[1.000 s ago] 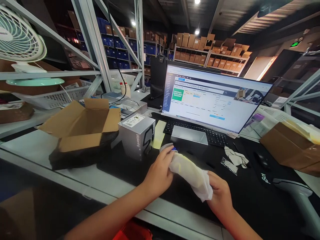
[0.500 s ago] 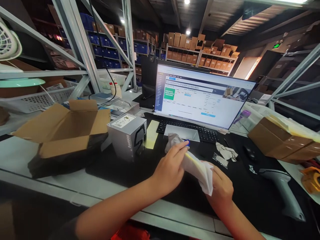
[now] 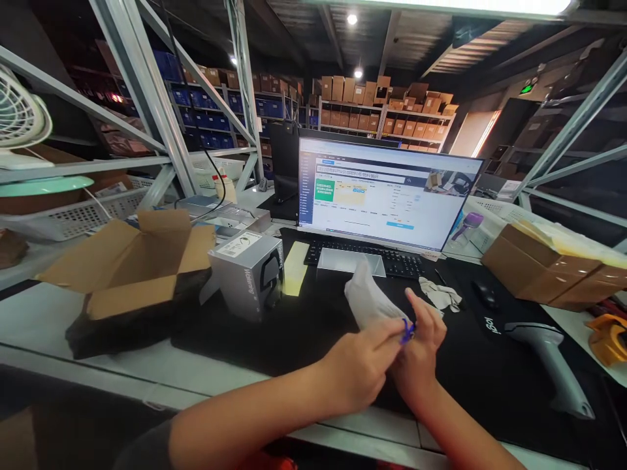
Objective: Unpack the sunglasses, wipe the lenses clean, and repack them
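Observation:
Both hands meet over the black desk mat (image 3: 274,339), just in front of the keyboard (image 3: 392,261). My left hand (image 3: 362,365) is closed, pinching a small blue piece (image 3: 406,331) at the end of a white pouch (image 3: 367,300). My right hand (image 3: 421,352) grips the same pouch from the right, with its upper fingers partly raised. The pouch sticks up and away from the hands toward the monitor (image 3: 382,192). What the pouch holds is hidden.
A grey product box (image 3: 245,274) and an open cardboard box (image 3: 132,267) sit to the left. Crumpled white wrappers (image 3: 441,294), a mouse (image 3: 482,294), a barcode scanner (image 3: 553,365) and a taped carton (image 3: 543,264) lie to the right. Metal shelving and a fan (image 3: 19,117) stand behind.
The pouch was turned from lying across both hands to pointing up toward the monitor. Both hands came together at its blue end, and the view swung slightly right.

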`<state>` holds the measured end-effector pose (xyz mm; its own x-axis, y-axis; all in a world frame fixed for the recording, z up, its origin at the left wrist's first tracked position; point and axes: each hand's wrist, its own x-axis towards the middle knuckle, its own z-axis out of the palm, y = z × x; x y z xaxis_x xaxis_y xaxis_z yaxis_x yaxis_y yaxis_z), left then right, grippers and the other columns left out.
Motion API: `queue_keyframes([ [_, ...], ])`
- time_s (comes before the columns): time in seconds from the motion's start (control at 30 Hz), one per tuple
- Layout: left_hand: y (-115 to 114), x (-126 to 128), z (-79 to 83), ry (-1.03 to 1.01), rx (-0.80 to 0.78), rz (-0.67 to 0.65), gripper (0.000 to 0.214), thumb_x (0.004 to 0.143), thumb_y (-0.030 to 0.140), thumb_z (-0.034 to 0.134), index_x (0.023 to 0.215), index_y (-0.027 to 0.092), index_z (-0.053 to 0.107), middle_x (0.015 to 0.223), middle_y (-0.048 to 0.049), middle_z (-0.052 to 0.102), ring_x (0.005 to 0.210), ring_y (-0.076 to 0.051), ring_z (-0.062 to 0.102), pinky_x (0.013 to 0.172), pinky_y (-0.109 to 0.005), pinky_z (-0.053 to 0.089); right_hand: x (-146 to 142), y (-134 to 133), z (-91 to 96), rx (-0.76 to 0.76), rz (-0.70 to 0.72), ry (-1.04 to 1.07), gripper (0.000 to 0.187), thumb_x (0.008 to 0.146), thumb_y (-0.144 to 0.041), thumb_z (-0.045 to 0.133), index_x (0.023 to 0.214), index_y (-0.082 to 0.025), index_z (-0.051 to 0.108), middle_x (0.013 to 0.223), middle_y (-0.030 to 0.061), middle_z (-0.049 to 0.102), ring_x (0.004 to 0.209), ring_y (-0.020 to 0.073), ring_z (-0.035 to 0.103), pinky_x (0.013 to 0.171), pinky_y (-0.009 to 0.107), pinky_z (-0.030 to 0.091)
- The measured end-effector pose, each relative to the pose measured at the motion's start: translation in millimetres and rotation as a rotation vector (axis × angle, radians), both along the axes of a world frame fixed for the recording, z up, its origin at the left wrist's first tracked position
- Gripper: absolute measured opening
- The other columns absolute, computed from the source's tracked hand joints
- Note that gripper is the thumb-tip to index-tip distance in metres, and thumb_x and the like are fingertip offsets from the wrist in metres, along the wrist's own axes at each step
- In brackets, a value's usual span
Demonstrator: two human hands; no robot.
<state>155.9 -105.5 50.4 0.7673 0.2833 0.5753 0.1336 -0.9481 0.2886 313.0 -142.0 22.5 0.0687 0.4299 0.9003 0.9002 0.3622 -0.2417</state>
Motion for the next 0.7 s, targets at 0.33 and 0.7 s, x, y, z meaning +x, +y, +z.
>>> queue_keyframes([
  [0.33,-19.8,-25.5,-42.6,-0.412,-0.328,0.386,0.067,0.076,0.046,0.075,0.128,0.022,0.041,0.125,-0.0144,0.054,0.100,-0.024,0.063,0.069,-0.032,0.057,4.0,5.8,4.8,-0.102,0.259,0.257,0.024,0.074,-0.008,0.064,0.053,-0.020,0.066,0.082,0.0068,0.068,0.073,0.0195,0.067,0.058,0.027,0.054],
  [0.7,-13.1,-29.9,-33.2,0.009,-0.724,0.188,0.014,0.093,0.026,0.058,0.096,0.022,0.070,0.069,0.0034,0.065,0.061,-0.011,0.058,0.062,-0.021,0.040,53.1,3.0,54.2,-1.074,0.872,0.338,0.021,0.078,-0.029,0.078,0.098,-0.026,0.080,0.135,0.0108,0.063,0.133,0.0301,0.051,0.108,0.044,0.041],
])
